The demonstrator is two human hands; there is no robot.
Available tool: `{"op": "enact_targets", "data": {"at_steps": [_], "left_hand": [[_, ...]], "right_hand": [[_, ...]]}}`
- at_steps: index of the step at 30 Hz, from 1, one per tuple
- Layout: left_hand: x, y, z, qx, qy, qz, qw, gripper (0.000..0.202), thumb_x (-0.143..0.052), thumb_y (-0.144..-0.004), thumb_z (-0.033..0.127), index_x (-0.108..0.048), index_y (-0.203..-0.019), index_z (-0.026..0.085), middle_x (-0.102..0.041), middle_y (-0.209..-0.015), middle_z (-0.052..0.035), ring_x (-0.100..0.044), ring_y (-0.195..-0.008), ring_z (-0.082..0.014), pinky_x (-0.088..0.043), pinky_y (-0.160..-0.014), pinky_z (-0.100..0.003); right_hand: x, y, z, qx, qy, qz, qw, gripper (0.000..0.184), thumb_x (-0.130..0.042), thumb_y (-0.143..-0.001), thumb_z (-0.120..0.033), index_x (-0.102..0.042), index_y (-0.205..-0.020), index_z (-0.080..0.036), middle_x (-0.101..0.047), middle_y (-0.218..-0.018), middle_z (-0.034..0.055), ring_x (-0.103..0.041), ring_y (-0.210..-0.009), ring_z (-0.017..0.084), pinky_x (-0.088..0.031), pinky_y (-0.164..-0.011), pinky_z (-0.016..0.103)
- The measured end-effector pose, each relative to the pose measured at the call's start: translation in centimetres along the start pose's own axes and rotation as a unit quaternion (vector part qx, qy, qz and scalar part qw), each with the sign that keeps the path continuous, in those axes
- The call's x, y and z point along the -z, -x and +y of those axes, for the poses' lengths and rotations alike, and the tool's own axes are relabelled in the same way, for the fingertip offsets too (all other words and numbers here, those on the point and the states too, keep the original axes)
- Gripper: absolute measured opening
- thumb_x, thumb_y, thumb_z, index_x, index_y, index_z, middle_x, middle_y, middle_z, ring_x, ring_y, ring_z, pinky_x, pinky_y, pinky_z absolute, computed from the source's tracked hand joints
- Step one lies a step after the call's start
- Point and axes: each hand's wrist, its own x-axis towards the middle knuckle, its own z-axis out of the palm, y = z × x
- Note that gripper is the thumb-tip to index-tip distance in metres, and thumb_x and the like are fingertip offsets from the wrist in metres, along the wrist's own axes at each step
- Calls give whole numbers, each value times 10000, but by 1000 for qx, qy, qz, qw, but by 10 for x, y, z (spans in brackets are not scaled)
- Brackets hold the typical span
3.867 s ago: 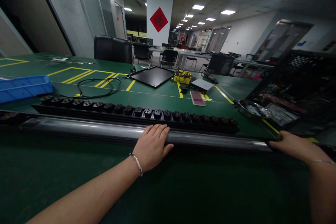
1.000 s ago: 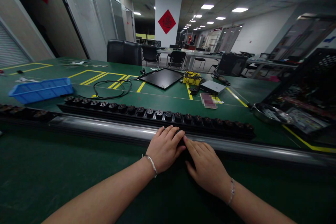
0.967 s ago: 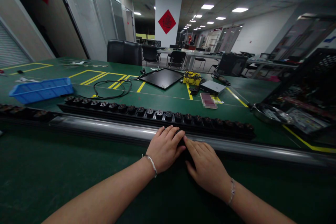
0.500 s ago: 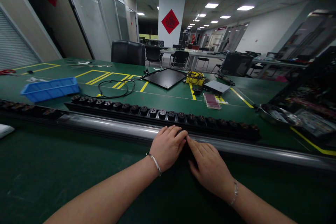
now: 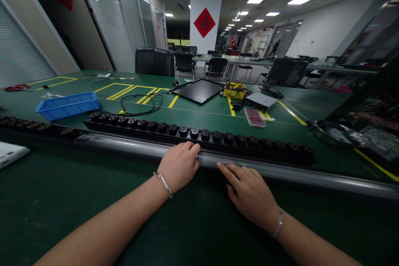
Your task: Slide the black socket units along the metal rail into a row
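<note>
My left hand (image 5: 179, 166) rests on a long round metal rail (image 5: 124, 147) that crosses the green bench, its fingers curled over the rail's top. My right hand (image 5: 249, 191) lies flat on the green mat (image 5: 62, 208) just to the right, fingers stretched out with the tips touching the rail's near side. It holds nothing. Right behind the rail runs a long black strip of sockets (image 5: 249, 141). Both wrists wear thin bracelets.
Beyond the strip lie a blue bin (image 5: 67, 106), a looped black cable (image 5: 140, 104), a flat black panel (image 5: 199, 90), a yellow box (image 5: 234, 90) and a grey box (image 5: 260, 100). A metal bowl (image 5: 336, 133) and a black crate (image 5: 374, 108) stand at the right. A white object (image 5: 9, 153) lies far left.
My left hand has shifted left along the rail and its fingers have curled. The two hands, touching before, are apart. The view has turned slightly left.
</note>
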Motion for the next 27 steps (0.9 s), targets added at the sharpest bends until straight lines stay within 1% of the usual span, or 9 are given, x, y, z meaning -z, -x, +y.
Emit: {"op": "enact_targets", "data": {"at_steps": [4, 7, 10, 14, 17, 20, 22, 24, 27], "left_hand": [[19, 2, -20, 35, -52, -82, 995, 208, -398, -796, 143, -524, -947, 209, -623, -914, -57, -588, -832, -225, -460, -711, -361], [31, 2, -40, 75, -81, -135, 985, 269, -372, -790, 116, -544, -978, 203, -651, -917, -77, -589, -886, -247, -466, -714, -372], [39, 2, -65, 118, -100, -167, 974, 293, -383, -775, 114, -573, -979, 203, -671, -934, -90, -586, -940, -262, -475, -732, -382], [43, 3, -105, 199, -117, -206, 951, 317, -411, -764, 134, -607, -1009, 177, -671, -1008, -133, -590, -983, -292, -483, -774, -412], [42, 5, -133, 253, -123, -220, 934, 355, -429, -762, 153, -614, -1065, 157, -649, -1075, -164, -573, -1040, -304, -480, -820, -417], [40, 7, -156, 288, -123, -222, 923, 386, -462, -751, 173, -613, -1106, 158, -620, -1127, -173, -551, -1088, -299, -469, -870, -404], [40, 9, -166, 309, -122, -217, 918, 385, -479, -747, 188, -620, -1104, 167, -596, -1159, -178, -529, -1117, -303, -464, -886, -407], [42, 13, -175, 331, -123, -204, 913, 373, -484, -753, 214, -627, -1093, 159, -559, -1199, -200, -497, -1151, -330, -457, -889, -441], [45, 22, -189, 360, -117, -180, 908, 367, -459, -789, 277, -631, -1058, 95, -526, -1208, -247, -516, -1112, -362, -458, -852, -484]], "right_hand": [[-1, 0, 2, 4, 5, 0, 1000, 579, -462, -807, -161, -390, -1377, -227, -564, -1098, 58, -501, -861, 173, -369, -757, 323], [-2, 1, 3, 17, 14, 11, 1000, 570, -444, -814, -165, -387, -1379, -211, -573, -1066, 69, -507, -836, 170, -374, -742, 319], [-5, 1, 5, 28, 24, 23, 999, 552, -422, -830, -172, -381, -1380, -202, -575, -1049, 70, -510, -820, 171, -382, -731, 324], [-8, 1, 7, 37, 33, 32, 998, 543, -402, -845, -177, -363, -1387, -192, -576, -1039, 67, -515, -813, 171, -396, -725, 333], [-9, 1, 8, 43, 39, 39, 998, 540, -396, -849, -187, -358, -1388, -193, -580, -1030, 67, -525, -817, 171, -405, -717, 329], [-10, 2, 8, 45, 47, 44, 997, 534, -394, -848, -196, -369, -1381, -190, -584, -1032, 72, -531, -818, 176, -408, -708, 329], [-11, 2, 9, 44, 50, 45, 997, 533, -393, -848, -197, -374, -1380, -192, -587, -1029, 73, -534, -816, 178, -408, -708, 330], [-11, 2, 9, 42, 47, 45, 997, 534, -396, -846, -197, -377, -1379, -197, -587, -1026, 72, -532, -815, 177, -406, -710, 329], [-10, 1, 8, 37, 35, 36, 998, 538, -410, -840, -186, -380, -1377, -195, -580, -1026, 74, -523, -825, 177, -397, -720, 327]]}}
